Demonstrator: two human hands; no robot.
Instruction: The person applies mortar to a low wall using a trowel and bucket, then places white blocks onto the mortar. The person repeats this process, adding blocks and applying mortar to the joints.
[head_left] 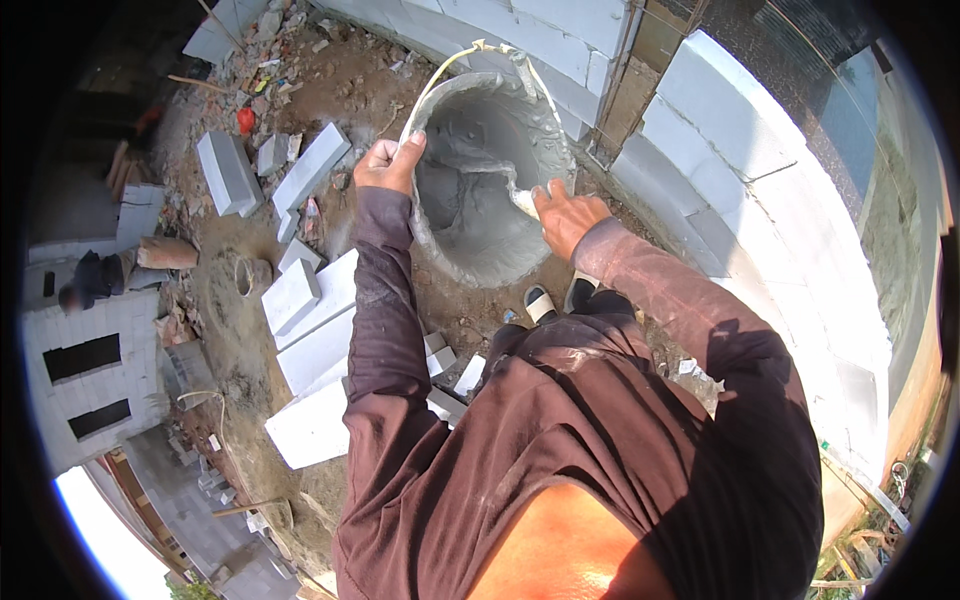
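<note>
A bucket [500,250] caked in wet grey mortar, with a pale cord-like handle raised over its top, is at the upper middle above my sandalled feet. My left hand [388,165] grips the bucket's left rim near the handle's end. My right hand [565,215] is closed on the pale handle of a mortar-coated trowel [523,200], whose head sits down in the grey mix. The trowel's exact shape is hidden by the mortar.
Pale block walls [720,150] curve along the right and top. Loose white blocks [292,295] lie at left, with rubble [255,90] and a small round container [253,275]. Another person [95,280] in dark clothes is bent over at far left, beside a sack [167,252].
</note>
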